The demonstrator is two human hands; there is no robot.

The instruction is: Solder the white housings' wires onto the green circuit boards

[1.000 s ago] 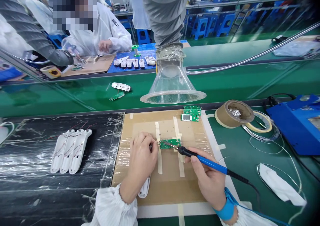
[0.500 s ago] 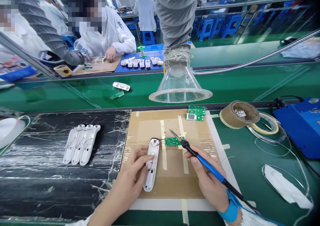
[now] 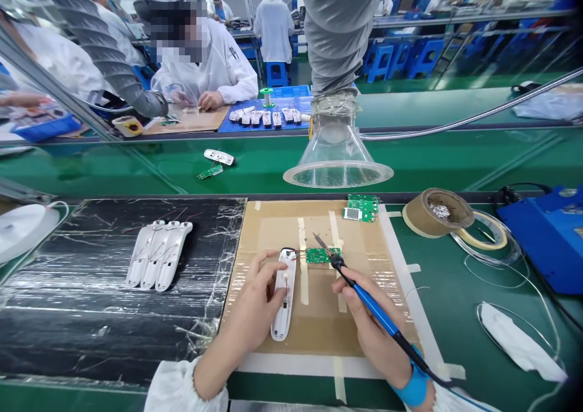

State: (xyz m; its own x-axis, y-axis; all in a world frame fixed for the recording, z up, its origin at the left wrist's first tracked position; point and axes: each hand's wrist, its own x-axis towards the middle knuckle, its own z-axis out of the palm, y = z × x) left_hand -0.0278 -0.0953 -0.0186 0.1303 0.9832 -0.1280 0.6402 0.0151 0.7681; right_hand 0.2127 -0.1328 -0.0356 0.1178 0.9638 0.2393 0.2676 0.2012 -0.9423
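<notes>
Right grip (image 3: 376, 333): curled closely about soldering iron (image 3: 376, 310), pointed forward and left, with tip just past green circuit board (image 3: 316, 256). Left grip (image 3: 255, 296): half curled, thumb and index apart over white casing (image 3: 281, 324), directly right of palm; cannot tell whether grasped. Circuit board between both grips, slightly forward, joined to casing by thin wires (image 3: 300, 255). Well left of left grip: three white casings (image 3: 159, 257), side by side on black sheet (image 3: 91, 315). Forward of right grip: more green boards (image 3: 363, 203).
</notes>
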